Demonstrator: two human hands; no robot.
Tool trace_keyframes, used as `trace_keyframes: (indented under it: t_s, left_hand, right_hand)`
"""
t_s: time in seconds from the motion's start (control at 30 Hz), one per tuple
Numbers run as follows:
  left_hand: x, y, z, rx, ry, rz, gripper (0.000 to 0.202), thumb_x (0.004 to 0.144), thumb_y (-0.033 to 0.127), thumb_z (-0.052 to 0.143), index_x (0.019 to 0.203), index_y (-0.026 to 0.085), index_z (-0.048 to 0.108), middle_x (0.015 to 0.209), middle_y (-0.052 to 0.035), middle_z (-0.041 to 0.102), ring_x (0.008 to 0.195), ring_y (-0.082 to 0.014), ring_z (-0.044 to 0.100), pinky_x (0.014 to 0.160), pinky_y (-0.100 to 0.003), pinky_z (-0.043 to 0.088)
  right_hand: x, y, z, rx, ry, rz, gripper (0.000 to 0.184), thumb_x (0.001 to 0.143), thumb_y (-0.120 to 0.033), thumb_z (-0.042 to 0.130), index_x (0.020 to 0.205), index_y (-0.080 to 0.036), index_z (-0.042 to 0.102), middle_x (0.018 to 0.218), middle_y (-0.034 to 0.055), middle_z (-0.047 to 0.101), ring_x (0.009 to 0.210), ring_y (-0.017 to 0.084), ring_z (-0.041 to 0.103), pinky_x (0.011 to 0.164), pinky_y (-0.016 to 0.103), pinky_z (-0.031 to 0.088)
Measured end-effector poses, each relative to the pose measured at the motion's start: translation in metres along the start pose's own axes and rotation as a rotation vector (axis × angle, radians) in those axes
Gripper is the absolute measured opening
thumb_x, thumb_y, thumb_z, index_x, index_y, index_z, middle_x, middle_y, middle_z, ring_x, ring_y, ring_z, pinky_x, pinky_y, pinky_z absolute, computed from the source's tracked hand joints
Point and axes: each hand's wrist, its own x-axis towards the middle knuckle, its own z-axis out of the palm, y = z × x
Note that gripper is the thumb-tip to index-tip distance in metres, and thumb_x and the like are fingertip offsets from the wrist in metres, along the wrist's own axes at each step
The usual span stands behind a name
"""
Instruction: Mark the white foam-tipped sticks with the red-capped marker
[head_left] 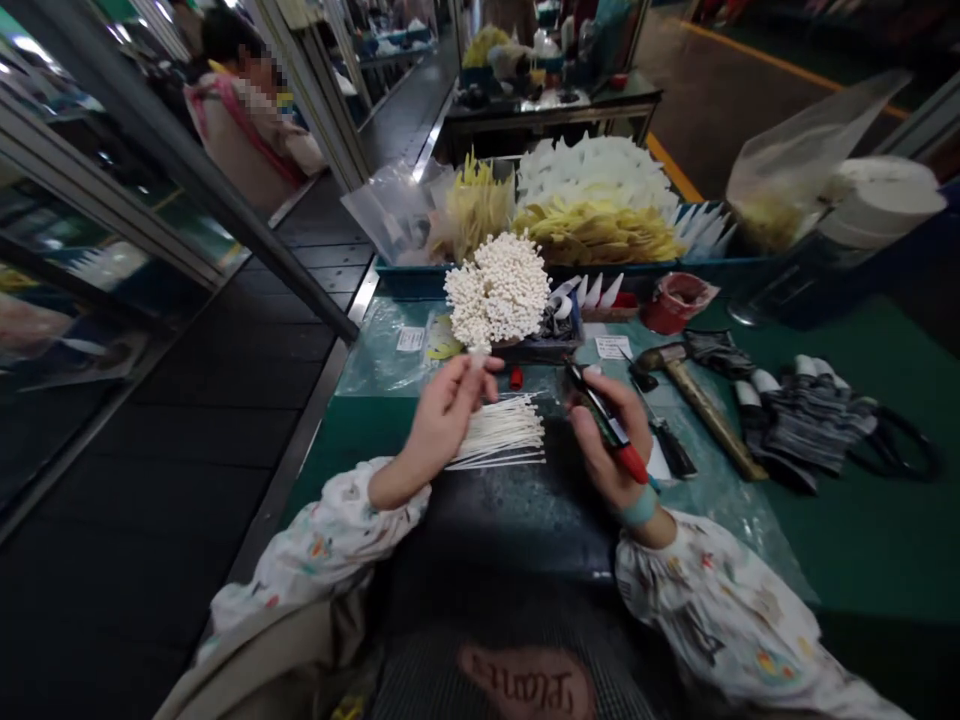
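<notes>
My left hand (444, 415) is closed in a pinch on a small white piece (478, 355), too small to make out. Just beyond the fingertips is a dense bunch of white bead-tipped stems (499, 288); whether the pinched piece belongs to it I cannot tell. Below that hand, loose white bead-tipped stems (502, 432) lie in a row on the dark work surface. My right hand (611, 440) is wrapped round a slim black tool with a red end (611, 425), its black tip pointing away from me. A small red cap (516, 378) stands between the hands.
Behind the work area, a blue tray (416, 283) holds yellow and white petal-like pieces. Rightward are a red cup (677, 302), a hammer (709, 410), grey gloves (806, 420) and a white roll (885, 195). A metal post (247, 200) slants at left; another person (244, 130) sits beyond.
</notes>
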Motion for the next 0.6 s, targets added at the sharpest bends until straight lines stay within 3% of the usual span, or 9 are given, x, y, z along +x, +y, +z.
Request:
trace_keyframes:
  t_s: [0.1,0.2,0.27,0.37,0.6]
  left_hand:
    - [-0.024,-0.013,0.021,-0.276,-0.288,-0.389,0.041,0.099,0.056,0.057,0.100,0.016,0.068,0.076,-0.0006,0.059,0.055,-0.0072,0.039,0.050,-0.023,0.028]
    - [-0.028,-0.025,0.028,-0.393,-0.378,-0.572,0.042,0.092,0.057,0.065,0.095,0.015,0.069,0.078,-0.0013,0.058,0.054,-0.0063,0.035,0.048,-0.022,0.025]
    - [-0.028,-0.028,0.027,-0.384,-0.424,-0.617,0.041,0.091,0.056,0.066,0.095,0.015,0.070,0.078,-0.0007,0.057,0.054,-0.0060,0.035,0.048,-0.022,0.025]
    - [-0.031,-0.027,0.025,-0.322,-0.489,-0.633,0.042,0.091,0.056,0.066,0.096,0.015,0.071,0.077,0.0001,0.056,0.055,-0.0064,0.038,0.050,-0.022,0.026]
    - [-0.035,-0.024,0.027,-0.229,-0.564,-0.587,0.048,0.090,0.062,0.065,0.079,0.014,0.068,0.068,0.0017,0.053,0.055,-0.0079,0.038,0.052,-0.024,0.027]
  right_hand:
    - [0.000,0.000,0.004,0.167,-0.006,0.123,0.032,0.102,-0.031,0.057,0.134,-0.029,0.058,0.108,0.0055,0.075,0.089,0.020,0.075,0.076,0.039,0.063]
    - [0.002,-0.003,0.008,0.255,-0.048,0.202,0.020,0.103,-0.031,0.056,0.122,-0.029,0.061,0.109,0.0052,0.077,0.089,0.020,0.077,0.072,0.035,0.063]
    - [0.003,-0.006,0.010,0.224,-0.090,0.238,0.012,0.100,-0.030,0.063,0.112,-0.027,0.063,0.107,0.0048,0.077,0.093,0.020,0.077,0.080,0.036,0.063]
    - [0.005,-0.009,0.010,0.204,-0.155,0.270,0.018,0.094,-0.031,0.071,0.108,-0.026,0.061,0.100,0.0031,0.078,0.093,0.019,0.077,0.086,0.037,0.063]
    - [0.003,-0.007,0.013,0.259,-0.147,0.381,0.031,0.085,-0.038,0.080,0.104,-0.026,0.059,0.092,0.0008,0.077,0.085,0.019,0.078,0.080,0.034,0.065]
